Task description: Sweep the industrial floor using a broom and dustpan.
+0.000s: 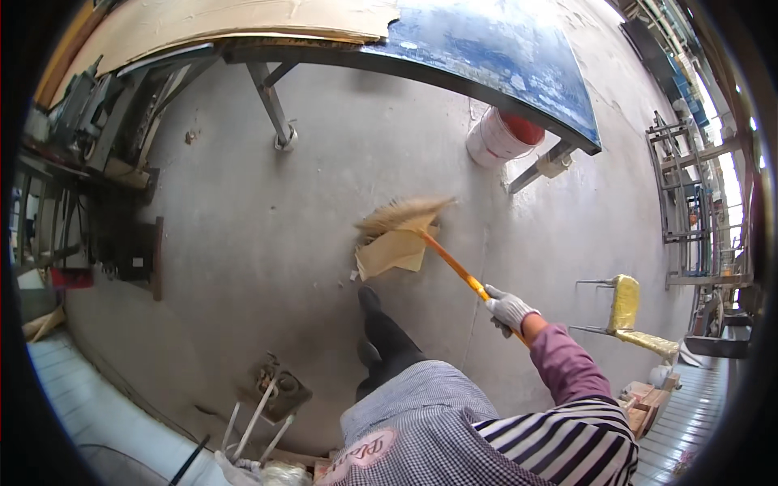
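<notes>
My right hand (509, 311), in a light knitted work glove, is wrapped round the orange handle of a broom (455, 268). The handle slants up and leftward from the hand to the floor. Its straw head (405, 215) is slightly blurred and rests against a piece of tan cardboard or paper (391, 253) lying on the concrete. Small pale scraps (353, 276) lie beside that piece, close to my dark shoe (369, 300). My left hand cannot be made out in the picture.
Ahead stands a metal-framed table with a worn blue top (502, 57) and tan sheets (243, 20). A white bucket (491, 144) sits under its right corner. Dark machinery (121, 251) is at left, a yellow-wrapped metal frame (624, 304) at right, and a stand with rods (275, 389) at lower left.
</notes>
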A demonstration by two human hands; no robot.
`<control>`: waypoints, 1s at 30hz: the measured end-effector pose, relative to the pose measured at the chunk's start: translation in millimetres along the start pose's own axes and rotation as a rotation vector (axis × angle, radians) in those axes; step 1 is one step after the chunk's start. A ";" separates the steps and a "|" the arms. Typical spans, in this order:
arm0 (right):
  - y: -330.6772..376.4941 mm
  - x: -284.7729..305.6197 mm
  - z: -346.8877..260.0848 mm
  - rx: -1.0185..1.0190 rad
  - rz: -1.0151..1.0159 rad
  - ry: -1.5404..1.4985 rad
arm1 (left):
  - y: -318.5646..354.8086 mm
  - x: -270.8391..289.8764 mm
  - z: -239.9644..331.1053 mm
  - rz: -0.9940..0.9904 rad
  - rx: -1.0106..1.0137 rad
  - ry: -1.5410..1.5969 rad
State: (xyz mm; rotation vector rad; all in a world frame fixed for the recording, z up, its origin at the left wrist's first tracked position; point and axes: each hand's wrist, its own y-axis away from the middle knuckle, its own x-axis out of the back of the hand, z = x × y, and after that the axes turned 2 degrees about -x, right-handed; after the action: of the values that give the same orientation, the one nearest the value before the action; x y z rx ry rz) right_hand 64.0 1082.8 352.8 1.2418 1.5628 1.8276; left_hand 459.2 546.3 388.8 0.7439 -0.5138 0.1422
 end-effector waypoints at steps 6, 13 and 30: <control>3.2 -79.4 29.7 0.589 -0.028 0.719 | 3.8 63.7 -77.0 -0.027 0.317 -0.029; -84.7 -153.0 -21.2 0.598 0.034 1.087 | 65.6 103.2 -137.2 -0.060 -0.288 -0.294; -171.5 322.1 194.7 0.100 0.045 0.621 | 316.0 115.1 -352.4 0.419 -0.024 0.279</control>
State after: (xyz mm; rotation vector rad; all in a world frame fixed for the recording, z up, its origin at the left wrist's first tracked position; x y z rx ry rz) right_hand 25.8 1490.8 296.6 0.7801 1.9656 2.3323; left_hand 603.2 1010.6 420.4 0.5733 -0.3973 0.6203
